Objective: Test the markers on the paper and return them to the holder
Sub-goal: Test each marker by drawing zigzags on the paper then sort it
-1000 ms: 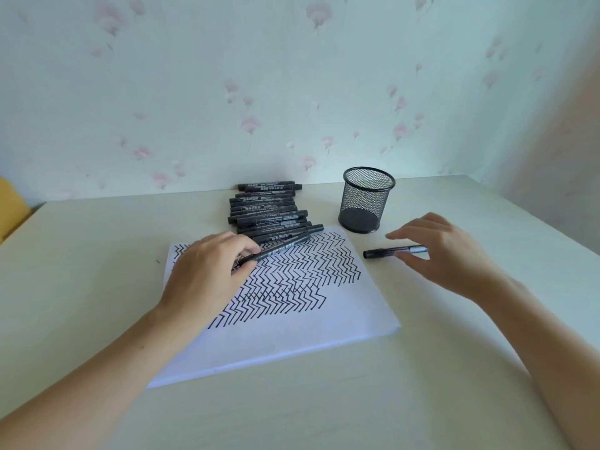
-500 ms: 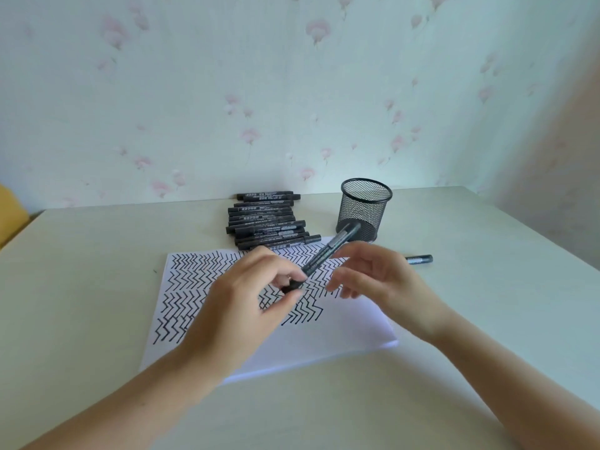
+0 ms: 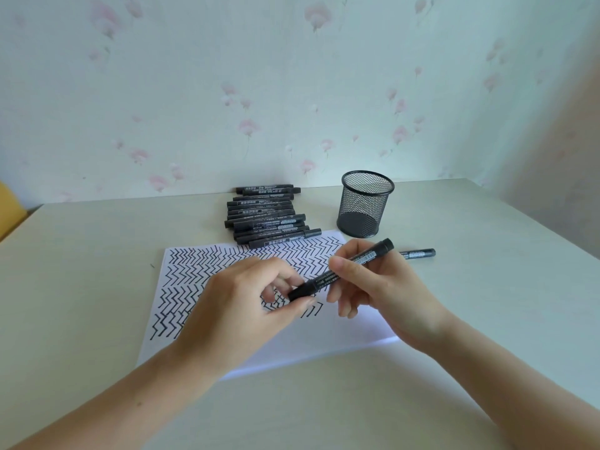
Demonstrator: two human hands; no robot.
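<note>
A black marker was held slantwise above the paper, its cap end low toward the left and its other end raised toward the right. The left hand pinched the cap end between thumb and fingertips, its grip curled round that end. The right hand held the barrel, thumb on the near side and fingers wrapped behind, so its grip was closed round the marker's middle. The paper, a white sheet covered over its upper part with rows of black zigzag strokes, lay flat on the pale counter. Behind the sheet a stack of black markers lay side by side, the nearest one overlapping the paper's far edge. To the right of the stack stood a black mesh holder, upright. Another marker lay alone on the counter to the right of the paper, partly hidden behind the right hand.
</note>
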